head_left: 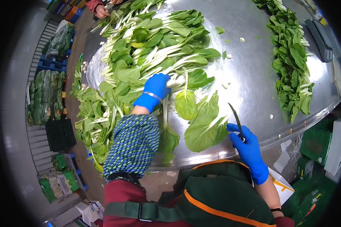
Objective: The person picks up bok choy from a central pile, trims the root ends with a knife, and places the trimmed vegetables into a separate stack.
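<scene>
Blue-gloved hands trimming bok choy on a round steel table.

The shiny round steel table (253, 75) carries a big heap of green-leaved, white-stemmed bok choy (151, 49) across its left half, some spilling over the left edge, and a narrower row of trimmed greens (291, 60) along the right rim; bare metal lies between them. The left hand (155, 89) is closed around a white stem at the heap's near side. The right hand (248, 145) grips a slim dark-bladed knife (235, 117) at the near edge.
</scene>
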### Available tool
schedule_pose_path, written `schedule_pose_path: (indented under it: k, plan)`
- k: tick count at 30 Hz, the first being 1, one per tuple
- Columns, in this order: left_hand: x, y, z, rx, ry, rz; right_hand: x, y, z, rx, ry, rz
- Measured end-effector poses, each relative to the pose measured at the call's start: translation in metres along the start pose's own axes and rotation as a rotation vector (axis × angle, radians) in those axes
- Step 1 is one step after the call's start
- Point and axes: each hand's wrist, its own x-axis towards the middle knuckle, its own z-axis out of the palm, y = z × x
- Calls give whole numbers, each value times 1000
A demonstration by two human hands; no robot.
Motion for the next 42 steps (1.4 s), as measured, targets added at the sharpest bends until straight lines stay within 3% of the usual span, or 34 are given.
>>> schedule_pose_path:
  k: [2,4,6,12,14,16,17,18,20,22,23,24,25,26,28,30,31,34,37,40,42]
  plan:
    - [-19,32,-44,-175,6,-107,-3,-4,2,-6,-21,-62]
    - [-38,65,-80,-326,34,-9,-6,-7,8,-18,-25,-107]
    - [-55,101,-106,-593,20,-5,2,-19,19,-102,62,-475]
    - [-78,140,-120,-987,-207,-241,20,-53,13,-556,115,-779]
    - [-77,140,-128,-921,-165,-237,25,-25,-6,-597,-1,-668]
    - [-78,131,-124,-887,-130,-239,24,-5,-13,-446,132,-356]
    - [-79,131,-121,-912,-156,-285,19,-16,-6,-116,76,-294]
    - [-80,131,-122,-913,-169,-293,11,-31,2,-112,73,-280]
    - [-77,129,-132,-966,-204,-321,6,-60,10,173,-143,-7]
    - [-92,102,-142,-1219,-65,-272,21,-46,-2,49,-28,-66]
    - [-104,76,-143,-817,5,-170,31,-36,-11,117,37,31]
    - [-122,52,-138,-1492,205,-245,40,-26,-17,184,99,131]
    - [-143,40,-149,-1449,285,-286,48,-17,-19,134,105,131]
    - [-151,26,-150,-1466,382,-35,54,-13,-13,133,103,133]
    - [-155,22,-167,-1684,499,162,66,-7,6,-7,-23,39]
    - [-171,17,-171,-1643,612,123,89,27,35,-185,-58,-189]
    - [-170,16,-170,-1700,588,55,99,40,48,-506,-12,-335]
    - [-165,9,-152,-1758,606,-165,108,61,60,-723,-35,-416]
    - [-164,24,-139,-1779,730,-463,104,51,52,-691,-64,-251]
    - [-158,23,-123,-1852,771,-519,100,64,50,-529,-113,-275]
    - [-152,23,-117,-1848,790,-530,100,68,52,-598,-112,-294]
